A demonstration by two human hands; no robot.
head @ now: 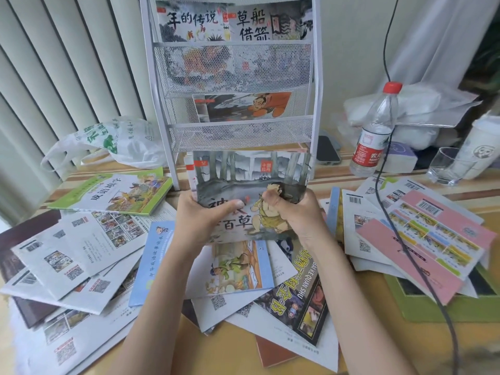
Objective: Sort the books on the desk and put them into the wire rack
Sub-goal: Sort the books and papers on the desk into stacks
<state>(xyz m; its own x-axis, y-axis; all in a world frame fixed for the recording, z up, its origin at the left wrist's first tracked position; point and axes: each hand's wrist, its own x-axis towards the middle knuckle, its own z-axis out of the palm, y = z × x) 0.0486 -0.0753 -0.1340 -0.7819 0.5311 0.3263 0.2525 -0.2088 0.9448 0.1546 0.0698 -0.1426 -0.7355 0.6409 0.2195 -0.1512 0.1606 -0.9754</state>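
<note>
Gripping a small stack of picture books (pixel 249 190) from both sides, the left hand (pixel 200 217) and right hand (pixel 295 212) hold it upright just above the bench (pixel 373 345), straight in front of the wire rack (pixel 235 85). The left fingers curl behind the stack's left edge with the thumb (pixel 230 205) pressed flat across the front cover; the right fingers (pixel 270 197) are bent tightly over the cover's right side, pinching it against the palm. Beyond the fingers, the rack stands against the wall: two books with large black characters sit in its top pocket (pixel 232 23), and one with an orange-clad figure (pixel 243 106) lies in the lower pocket, while the bottom mesh pocket sits just behind the held stack. Below the wrists, loose books (pixel 235 269) lie scattered and overlapping on the bench. Left of the left fingers rests a green-covered book (pixel 116 193), with a white plastic bag (pixel 108 142) behind it. Right of the right fingers lie pink-backed books (pixel 433 239), crossed by a black cable (pixel 405 253), and farther back stand a red-capped water bottle (pixel 376 131) and a glass (pixel 446 166).
</note>
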